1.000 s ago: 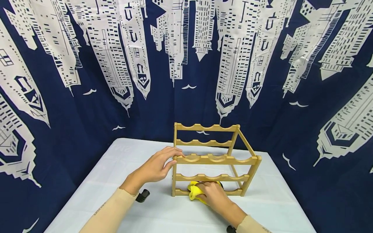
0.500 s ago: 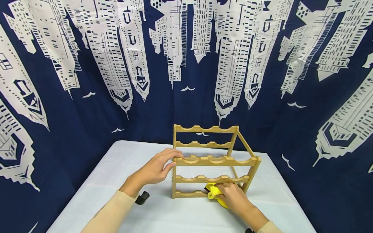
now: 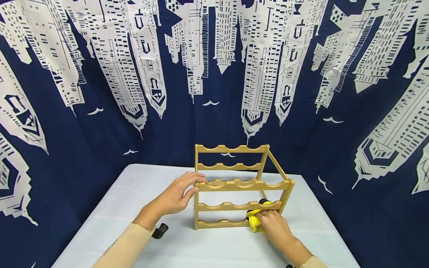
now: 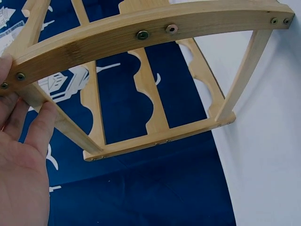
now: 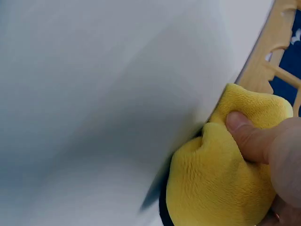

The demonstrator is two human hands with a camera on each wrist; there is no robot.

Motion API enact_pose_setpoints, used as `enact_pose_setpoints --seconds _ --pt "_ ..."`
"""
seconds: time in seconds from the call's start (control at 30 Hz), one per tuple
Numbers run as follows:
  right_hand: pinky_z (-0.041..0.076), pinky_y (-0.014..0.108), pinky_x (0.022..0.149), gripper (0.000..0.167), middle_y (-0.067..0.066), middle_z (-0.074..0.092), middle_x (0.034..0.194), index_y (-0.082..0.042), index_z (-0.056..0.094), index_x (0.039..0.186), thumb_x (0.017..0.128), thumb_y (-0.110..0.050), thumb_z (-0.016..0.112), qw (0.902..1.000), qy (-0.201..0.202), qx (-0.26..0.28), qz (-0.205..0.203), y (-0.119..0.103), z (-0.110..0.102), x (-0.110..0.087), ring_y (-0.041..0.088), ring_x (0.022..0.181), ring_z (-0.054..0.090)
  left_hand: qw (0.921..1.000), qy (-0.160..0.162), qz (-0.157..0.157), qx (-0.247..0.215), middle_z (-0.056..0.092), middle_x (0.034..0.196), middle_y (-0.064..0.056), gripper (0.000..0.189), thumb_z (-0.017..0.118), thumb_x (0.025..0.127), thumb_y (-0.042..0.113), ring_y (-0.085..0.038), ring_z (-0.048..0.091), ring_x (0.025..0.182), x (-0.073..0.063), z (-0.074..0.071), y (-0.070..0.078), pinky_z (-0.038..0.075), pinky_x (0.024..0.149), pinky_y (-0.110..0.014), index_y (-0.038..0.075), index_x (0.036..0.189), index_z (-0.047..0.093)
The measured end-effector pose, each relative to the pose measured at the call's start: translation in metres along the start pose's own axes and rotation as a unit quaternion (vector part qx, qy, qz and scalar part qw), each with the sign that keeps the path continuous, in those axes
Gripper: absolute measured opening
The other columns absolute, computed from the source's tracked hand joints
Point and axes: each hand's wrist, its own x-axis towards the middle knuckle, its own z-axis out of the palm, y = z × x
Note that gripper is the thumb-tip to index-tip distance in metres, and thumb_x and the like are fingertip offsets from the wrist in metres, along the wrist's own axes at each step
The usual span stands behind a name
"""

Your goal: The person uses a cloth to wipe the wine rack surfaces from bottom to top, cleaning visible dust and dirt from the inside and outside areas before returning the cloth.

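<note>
Lit brightly and evenly in the head view, with a pale wash over the tablecloth [image 3: 187, 245] and a faint sheen on the curtain [image 3: 207, 124] toward 2 o'clock. Stretched wide-angle toward 9 and 3 o'clock, splaying the printed towers [image 3: 385, 145] outward. Darkened softly beneath the right forearm [image 3: 295, 250] at 5 o'clock. Dimmer and bluer in the left wrist view, but crisp on wood grain, bending the rack [image 4: 103, 42] into a bow along 12 o'clock and glinting off screw heads [image 4: 171, 29]. Dim and grey from the right wrist, shadowed and blurred across the tablecloth from centre to 9 o'clock, yet sharp on the yellow cloth [image 5: 211, 179] toward 4.
</note>
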Motion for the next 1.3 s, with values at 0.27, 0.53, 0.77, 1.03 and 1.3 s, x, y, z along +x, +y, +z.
enact_pose_setpoints --seconds 0.27,0.53,0.77,1.03,1.3 --pt "0.062 0.033 0.069 0.028 -0.009 0.083 0.093 -0.022 0.083 0.096 0.08 -0.022 0.106 0.9828 0.002 0.179 0.048 -0.018 0.013 0.016 0.005 0.084 0.071 0.9997 0.025 0.003 0.007 0.079 0.146 -0.01 0.028 0.067 0.113 0.001 -0.034 0.071 0.144 -0.001 0.003 -0.001 0.063 0.122 -0.057 0.007 0.139 0.075" --pt "0.049 0.024 0.06 0.026 -0.013 0.078 0.082 -0.024 0.078 0.086 0.08 -0.028 0.104 0.9694 0.0 0.245 0.002 -0.055 0.024 0.036 -0.004 0.073 0.054 0.9997 0.009 -0.022 -0.003 0.079 0.146 -0.008 0.029 0.068 0.112 0.001 -0.033 0.07 0.146 0.001 0.007 0.001 0.062 0.126 -0.056 0.007 0.139 0.074" --pt "0.056 0.023 0.064 0.023 -0.011 0.084 0.088 -0.022 0.084 0.09 0.08 -0.024 0.105 0.9641 0.01 0.265 0.012 -0.07 0.026 0.047 -0.004 0.077 0.063 0.9996 0.019 -0.019 -0.004 0.08 0.142 -0.006 0.027 0.069 0.11 0.003 -0.032 0.071 0.144 -0.001 0.006 0.002 0.062 0.124 -0.057 0.008 0.137 0.074" --pt "0.057 0.024 0.064 0.021 -0.008 0.086 0.09 -0.02 0.086 0.095 0.084 -0.024 0.103 0.9628 0.012 0.269 -0.025 -0.103 0.027 0.067 -0.004 0.078 0.067 0.9996 0.005 -0.028 -0.008 0.08 0.142 -0.005 0.028 0.069 0.11 0.005 -0.032 0.07 0.146 0.001 0.004 0.004 0.061 0.127 -0.057 0.01 0.138 0.074" --pt "0.043 0.02 0.057 0.028 -0.012 0.071 0.073 -0.021 0.075 0.083 0.083 -0.018 0.102 0.964 -0.008 0.265 -0.024 -0.143 0.033 0.089 -0.003 0.067 0.047 0.9998 0.018 -0.01 -0.001 0.081 0.139 -0.005 0.025 0.069 0.11 0.006 -0.032 0.071 0.143 0.001 0.003 0.003 0.062 0.124 -0.057 0.01 0.134 0.075"
